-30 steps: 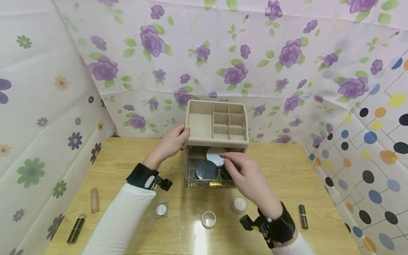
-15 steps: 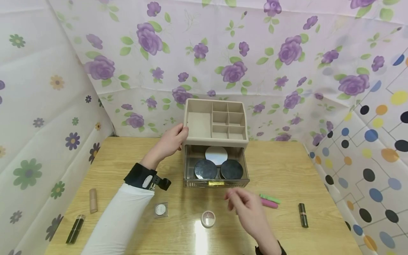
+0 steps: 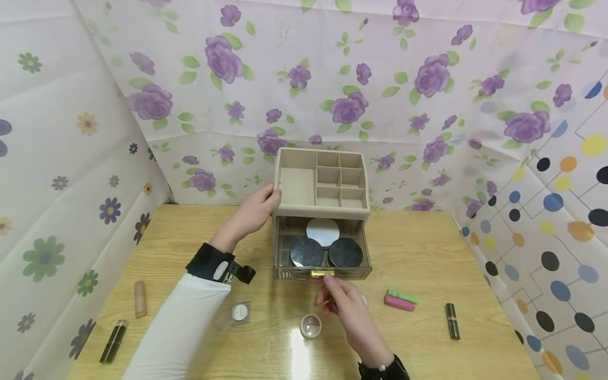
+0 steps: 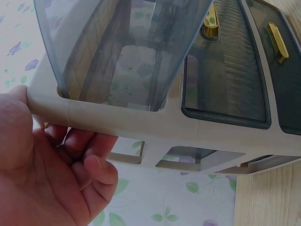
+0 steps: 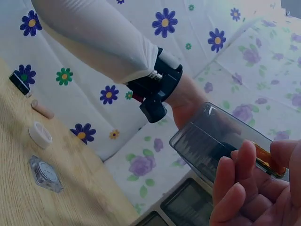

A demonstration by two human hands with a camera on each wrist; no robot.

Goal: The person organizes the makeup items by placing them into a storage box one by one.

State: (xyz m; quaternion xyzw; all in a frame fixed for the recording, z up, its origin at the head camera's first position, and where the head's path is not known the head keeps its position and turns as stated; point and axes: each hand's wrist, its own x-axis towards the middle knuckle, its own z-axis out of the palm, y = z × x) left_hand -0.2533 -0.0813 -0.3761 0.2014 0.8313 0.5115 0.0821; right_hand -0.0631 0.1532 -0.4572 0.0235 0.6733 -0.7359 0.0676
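Note:
A beige makeup organizer (image 3: 323,212) with a divided top stands at the back of the table. Its clear upper drawer (image 3: 285,273) is pulled out and contains two dark round discs (image 3: 306,252) and a pale round one (image 3: 323,231). On the organizer's left side, my left hand (image 3: 255,211) grips the upper edge, fingers curled beneath it in the left wrist view. My right hand (image 3: 345,306) pinches the gold drawer handle (image 5: 268,159) between thumb and fingers. Lower drawers (image 4: 225,70) of the organizer are closed.
Nearby lie a round pan (image 3: 311,326), a square clear case (image 3: 240,313) and a partly hidden white jar (image 3: 364,300). Pink (image 3: 399,302) and green tubes (image 3: 402,296) and a dark tube (image 3: 452,321) are right. A beige tube (image 3: 140,298) and black tube (image 3: 114,341) lie left.
My right hand has moved from over the discs in the drawer, back toward the table's front, then onto the gold handle. The left hand keeps its hold on the organizer.

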